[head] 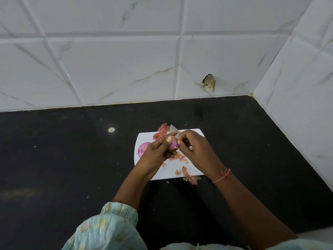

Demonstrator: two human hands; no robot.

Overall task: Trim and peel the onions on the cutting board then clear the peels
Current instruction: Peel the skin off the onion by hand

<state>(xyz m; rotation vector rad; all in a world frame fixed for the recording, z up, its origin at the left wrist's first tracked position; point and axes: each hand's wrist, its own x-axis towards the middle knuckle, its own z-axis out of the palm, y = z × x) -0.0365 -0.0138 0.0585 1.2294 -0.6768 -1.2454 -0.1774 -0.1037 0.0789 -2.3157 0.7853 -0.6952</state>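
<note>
A white cutting board (142, 136) lies on the black counter. My left hand (158, 150) grips a purple onion (174, 144) above the board, thumb on top. My right hand (193, 147) holds a knife (173, 129) whose blade points up and away, its fingers pinching at the onion's right end. A second, peeled purple onion (143, 149) rests on the board's left side, partly hidden by my left hand. Reddish peels lie at the board's far edge (163, 129), under my hands (181, 156) and at the near edge (190, 178).
The black counter (72, 159) meets white tiled walls (126, 60) at the back and on the right. A chipped hole (209, 82) marks the back wall. Small crumbs dot the counter near the board.
</note>
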